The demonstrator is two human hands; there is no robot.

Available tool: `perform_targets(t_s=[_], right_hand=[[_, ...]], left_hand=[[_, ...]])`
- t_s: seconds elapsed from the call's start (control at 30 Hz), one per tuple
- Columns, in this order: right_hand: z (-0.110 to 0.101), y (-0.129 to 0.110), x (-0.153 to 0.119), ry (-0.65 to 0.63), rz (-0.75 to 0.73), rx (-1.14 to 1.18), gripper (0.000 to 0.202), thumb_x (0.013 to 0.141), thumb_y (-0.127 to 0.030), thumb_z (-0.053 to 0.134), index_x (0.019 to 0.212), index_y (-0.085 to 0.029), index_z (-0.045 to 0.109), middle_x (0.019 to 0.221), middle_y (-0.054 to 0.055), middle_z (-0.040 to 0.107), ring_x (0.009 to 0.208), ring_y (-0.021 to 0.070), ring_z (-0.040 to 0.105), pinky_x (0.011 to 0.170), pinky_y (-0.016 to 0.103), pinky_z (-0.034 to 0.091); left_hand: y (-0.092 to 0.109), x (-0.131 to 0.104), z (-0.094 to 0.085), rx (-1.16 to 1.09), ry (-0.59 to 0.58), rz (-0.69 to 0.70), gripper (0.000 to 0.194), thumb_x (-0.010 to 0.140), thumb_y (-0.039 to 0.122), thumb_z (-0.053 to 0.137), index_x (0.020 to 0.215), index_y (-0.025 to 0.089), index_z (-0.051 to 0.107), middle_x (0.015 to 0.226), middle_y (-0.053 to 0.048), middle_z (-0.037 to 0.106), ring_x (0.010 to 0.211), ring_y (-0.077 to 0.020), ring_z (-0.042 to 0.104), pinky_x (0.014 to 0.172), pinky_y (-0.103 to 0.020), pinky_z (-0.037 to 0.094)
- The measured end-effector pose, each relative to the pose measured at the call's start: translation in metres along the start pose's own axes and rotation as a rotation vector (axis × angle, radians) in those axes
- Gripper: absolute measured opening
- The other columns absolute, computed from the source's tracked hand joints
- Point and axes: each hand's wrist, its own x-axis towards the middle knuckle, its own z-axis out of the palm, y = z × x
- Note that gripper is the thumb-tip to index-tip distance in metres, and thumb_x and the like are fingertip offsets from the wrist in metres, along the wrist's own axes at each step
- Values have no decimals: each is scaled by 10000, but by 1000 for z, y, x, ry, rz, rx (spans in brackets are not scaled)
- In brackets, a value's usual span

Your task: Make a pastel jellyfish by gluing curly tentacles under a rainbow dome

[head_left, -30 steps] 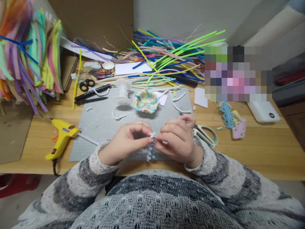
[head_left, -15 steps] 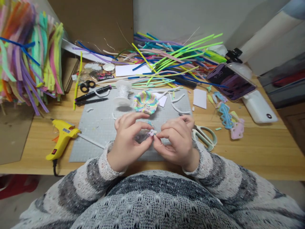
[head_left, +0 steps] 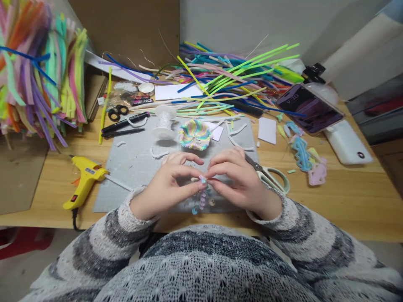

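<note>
A small pastel pipe-cleaner ornament (head_left: 202, 200) is pinched at its top between my two hands over the grey cutting mat (head_left: 122, 176). Its lilac twisted strand hangs down, with blue and cream curled bits around the lower end. My left hand (head_left: 173, 180) grips it between thumb and forefinger. From the other side, the fingertips of my right hand (head_left: 237, 180) close on the same top part; exactly what they pinch is too small to make out. Just beyond my hands lies a striped, flower-shaped pipe-cleaner piece (head_left: 195, 134).
At the left lies a yellow glue gun (head_left: 83, 180). Pale-handled scissors (head_left: 277, 180) rest beside my right wrist. A clear thread spool (head_left: 165, 121), black pens (head_left: 124, 126), a phone (head_left: 310, 109) and a pile of pipe cleaners (head_left: 226, 75) sit farther back.
The ornament has turned in my fingers: its lilac strand and curls now hang below my hands. My right hand has shifted slightly right, and the view has moved a little.
</note>
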Motion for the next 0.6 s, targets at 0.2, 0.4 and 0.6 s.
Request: perform_targets(t_s=[0.2,0.4,0.6], right_hand=[[-6,2,2,-55,-63,-14,40,885,-234,593,872,-230,630,877,-5,669,871,158,596,847,386,330],[-5,1,0,-52,-132,-174,36,864,-214,612,861,-238,586,860,-36,694,878,159,590,843,399,292],[7,-4,-7,151,-207,-379,66,836,-193,589,796,-237,560,734,-49,689,783,151,590,843,419,292]], left_hand=[[1,0,-2,-154,-119,-89,46,820,222,692,825,220,738,1087,-64,624,1097,-200,574,1019,-422,412],[-2,0,0,-170,-109,-83,44,818,202,691,818,200,734,1043,-59,625,1051,-186,581,1000,-398,405],[-4,0,6,-245,-69,-95,38,805,178,690,794,192,724,1013,-57,616,1011,-183,582,971,-400,427]])
